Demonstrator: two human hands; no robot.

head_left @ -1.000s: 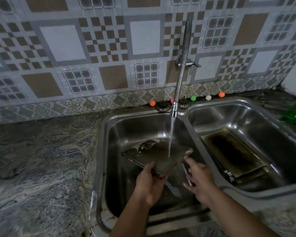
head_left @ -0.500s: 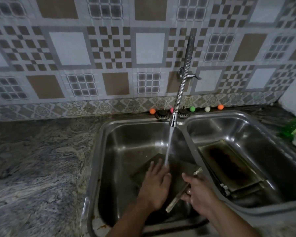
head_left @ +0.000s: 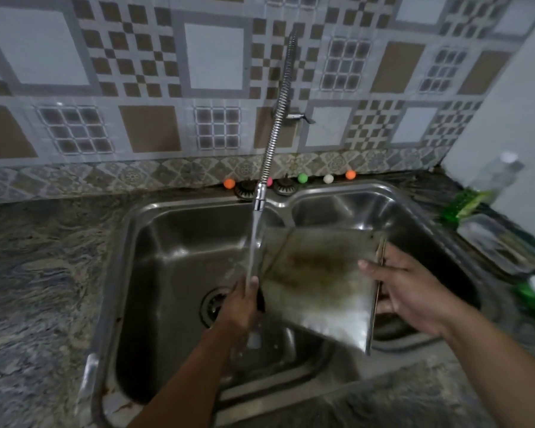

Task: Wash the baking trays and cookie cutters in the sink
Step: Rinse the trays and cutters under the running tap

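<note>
While the water runs from the faucet (head_left: 260,202) into the left basin of the sink (head_left: 179,236), you hold a stained baking tray (head_left: 318,282) tilted above the divider between the two basins, its far edge up at twelve o'clock and its near corner dipping toward six. Your left hand (head_left: 240,307) pinches the tray's nine o'clock edge, thumb on top, right where the stream falls. Your right hand (head_left: 411,291) grips the three o'clock rim, thumb laid flat across the dark, greasy face and fingers curled behind.

Half a second ago this tray lay low in the left basin under your flattened left palm; now you have lifted it clear and swung it toward the right. That reads as a rinse or a turn-over, not a finish: the brown stain across the middle is plain, so scrubbing remains. The second tray seen a moment ago in the right basin is hidden behind the raised one, so I cannot tell whether it is still there.

At two o'clock on the tabletop (head_left: 44,288) lie a green bottle (head_left: 464,205) and what may be a rack, too blurred to name. No cookie cutters show.
</note>
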